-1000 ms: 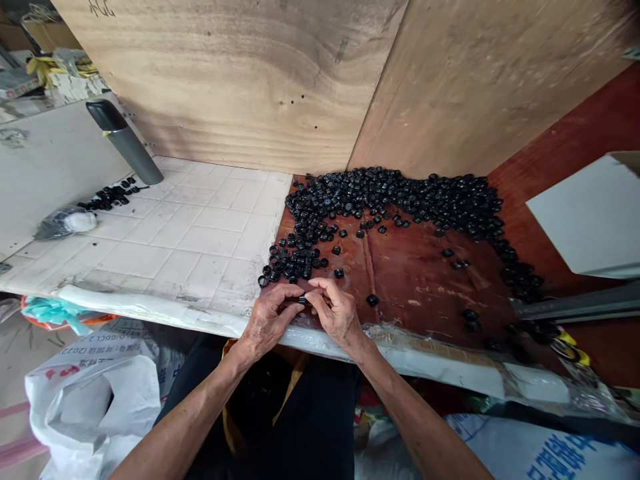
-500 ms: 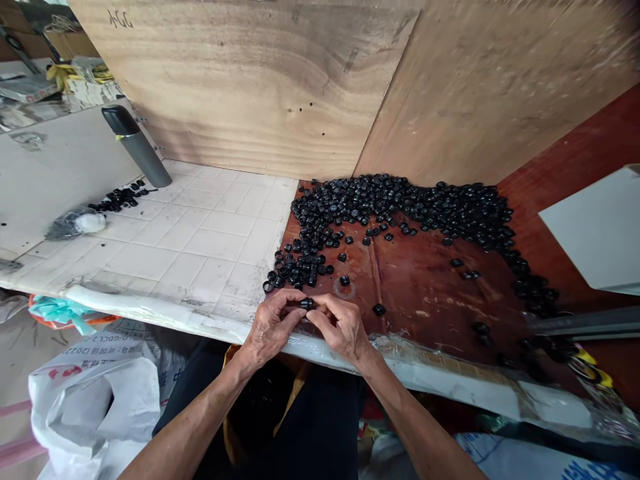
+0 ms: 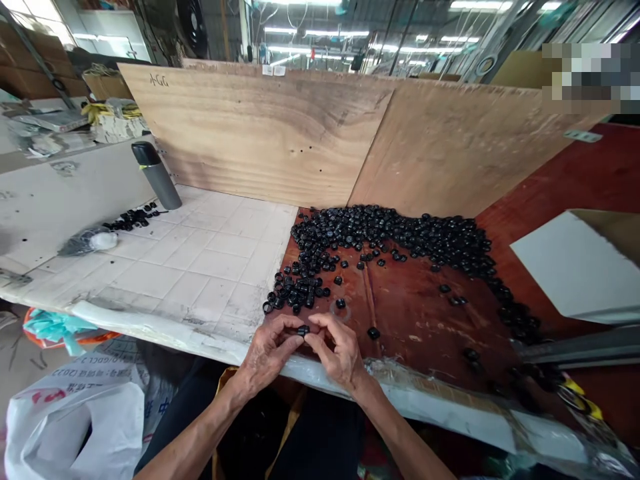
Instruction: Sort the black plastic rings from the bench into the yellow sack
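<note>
At the front edge of the table, a small black plastic cap [image 3: 303, 330] is held between my two hands. My left hand [image 3: 270, 352] is closed, its thumb and forefinger pinching the cap from the left. From the right, the thumb and bent forefinger of my right hand [image 3: 339, 353] close around its other end. The cap's fine details are too small to tell. Just beyond my hands lies a large heap of similar black caps [image 3: 385, 227], with a few loose ones such as a single cap [image 3: 373, 333] nearer to me.
Wooden boards [image 3: 260, 133] wall off the table's back. A grey flask [image 3: 163, 177] stands at the left, near a plastic bag [image 3: 83, 241] and more black pieces. An open white box [image 3: 575, 267] sits at the right, above a metal bar [image 3: 590, 348]. White sacks [image 3: 75, 427] hang below.
The view has tilted up, bringing the hall behind the boards into sight. Both hands stay together at the cap, which has turned slightly; the right forefinger has lifted a little.
</note>
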A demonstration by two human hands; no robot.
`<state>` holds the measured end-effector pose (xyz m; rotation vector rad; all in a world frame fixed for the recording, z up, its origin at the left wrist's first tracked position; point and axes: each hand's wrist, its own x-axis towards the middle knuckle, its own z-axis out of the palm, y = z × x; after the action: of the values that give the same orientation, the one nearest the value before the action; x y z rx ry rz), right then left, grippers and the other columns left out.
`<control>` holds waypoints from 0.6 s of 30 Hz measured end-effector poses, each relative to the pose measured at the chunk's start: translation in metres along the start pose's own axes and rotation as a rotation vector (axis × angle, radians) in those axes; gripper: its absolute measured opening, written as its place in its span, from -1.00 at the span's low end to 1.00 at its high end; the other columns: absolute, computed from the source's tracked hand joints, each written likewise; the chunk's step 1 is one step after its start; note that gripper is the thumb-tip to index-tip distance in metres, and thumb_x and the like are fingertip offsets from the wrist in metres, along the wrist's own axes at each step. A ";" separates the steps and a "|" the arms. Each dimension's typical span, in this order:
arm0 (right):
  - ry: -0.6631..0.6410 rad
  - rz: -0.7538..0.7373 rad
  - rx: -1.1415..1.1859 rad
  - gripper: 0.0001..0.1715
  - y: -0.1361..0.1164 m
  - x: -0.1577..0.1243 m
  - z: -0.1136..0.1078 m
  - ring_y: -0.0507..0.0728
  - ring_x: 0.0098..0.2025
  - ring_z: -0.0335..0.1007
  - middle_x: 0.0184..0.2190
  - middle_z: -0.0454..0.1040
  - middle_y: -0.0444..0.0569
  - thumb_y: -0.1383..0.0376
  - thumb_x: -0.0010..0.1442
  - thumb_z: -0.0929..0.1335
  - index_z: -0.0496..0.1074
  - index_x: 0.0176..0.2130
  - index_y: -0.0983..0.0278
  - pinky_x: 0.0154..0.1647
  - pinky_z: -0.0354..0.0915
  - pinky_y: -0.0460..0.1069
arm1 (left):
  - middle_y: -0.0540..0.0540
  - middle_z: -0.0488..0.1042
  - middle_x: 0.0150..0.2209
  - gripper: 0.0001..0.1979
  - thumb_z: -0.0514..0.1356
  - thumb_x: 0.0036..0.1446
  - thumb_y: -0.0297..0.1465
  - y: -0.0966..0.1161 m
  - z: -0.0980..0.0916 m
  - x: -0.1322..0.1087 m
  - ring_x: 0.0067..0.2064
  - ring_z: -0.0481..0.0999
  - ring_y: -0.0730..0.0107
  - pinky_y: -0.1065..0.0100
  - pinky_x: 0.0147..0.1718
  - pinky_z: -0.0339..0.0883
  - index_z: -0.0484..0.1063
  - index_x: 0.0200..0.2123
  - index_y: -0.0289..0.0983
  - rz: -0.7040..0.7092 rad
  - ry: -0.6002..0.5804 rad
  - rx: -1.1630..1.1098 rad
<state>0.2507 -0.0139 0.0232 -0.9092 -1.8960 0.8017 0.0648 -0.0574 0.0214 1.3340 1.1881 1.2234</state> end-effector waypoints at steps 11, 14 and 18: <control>-0.174 0.734 0.384 -0.66 -0.055 -0.053 0.056 0.06 -0.69 0.27 -0.70 0.35 -0.21 0.04 0.36 0.29 0.38 -0.31 0.22 -0.54 0.24 -0.06 | -0.10 0.59 0.04 -0.63 0.11 0.34 -0.55 -0.002 -0.032 -0.085 0.07 0.61 0.31 0.32 0.08 0.49 0.40 0.14 -0.12 0.341 -0.026 0.518; -0.084 0.459 0.033 -0.67 -0.042 -0.030 0.046 0.10 -0.56 0.38 -0.54 0.46 -0.09 0.04 0.31 0.34 0.40 -0.35 0.22 -0.46 0.30 -0.03 | -0.08 0.58 -0.11 -0.79 0.22 0.30 -0.45 0.013 -0.051 -0.073 -0.10 0.63 0.30 0.32 -0.06 0.53 0.45 -0.01 -0.16 0.255 -0.183 0.634; 0.181 0.123 -0.423 -0.77 -0.007 0.013 0.044 0.25 -0.26 0.48 -0.27 0.50 0.08 0.13 0.24 0.41 0.38 -0.21 0.22 -0.27 0.38 0.05 | -0.08 0.50 -0.23 -0.74 0.35 0.18 -0.33 0.011 -0.057 -0.015 -0.36 0.57 0.31 0.25 -0.27 0.52 0.42 -0.10 -0.24 0.119 0.231 0.844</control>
<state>0.2050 -0.0145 0.0162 -1.3200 -1.8931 0.3728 0.0079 -0.0719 0.0343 1.9166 1.9387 0.9973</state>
